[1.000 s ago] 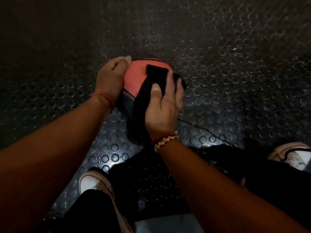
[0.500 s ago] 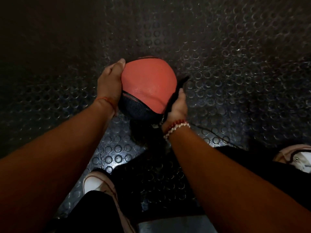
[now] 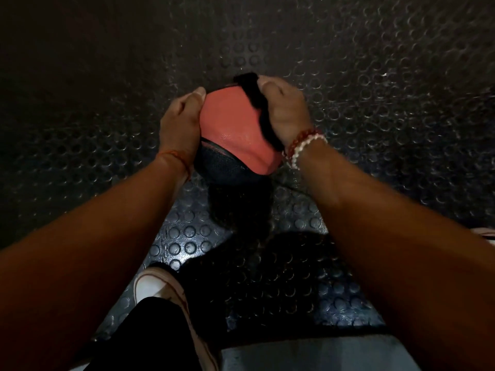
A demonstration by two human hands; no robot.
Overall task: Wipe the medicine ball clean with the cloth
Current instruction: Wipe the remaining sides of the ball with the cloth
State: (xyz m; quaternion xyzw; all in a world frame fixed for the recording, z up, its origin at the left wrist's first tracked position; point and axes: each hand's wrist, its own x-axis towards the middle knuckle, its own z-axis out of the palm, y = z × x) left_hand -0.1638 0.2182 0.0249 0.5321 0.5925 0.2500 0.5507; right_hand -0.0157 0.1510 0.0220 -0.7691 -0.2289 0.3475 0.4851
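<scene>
A medicine ball (image 3: 232,135), coral red on top with a dark mesh-like lower panel, sits on the studded floor in the middle of the view. My left hand (image 3: 180,124) presses flat against its left side, fingers curved over the top edge. My right hand (image 3: 284,113) grips a black cloth (image 3: 257,103) against the ball's upper right side. The cloth runs in a dark strip from above my fingers down to my wrist. The ball's far side is hidden.
Black rubber flooring with raised round studs (image 3: 375,103) spreads all around. My left foot in a white shoe (image 3: 158,286) and a dark trouser leg (image 3: 150,338) are near the bottom. A grey edge (image 3: 316,356) lies at bottom centre. The surroundings are dim.
My right hand slid the cloth from the ball's front face down its right side, then up to the upper right. My left hand has stayed on the left side.
</scene>
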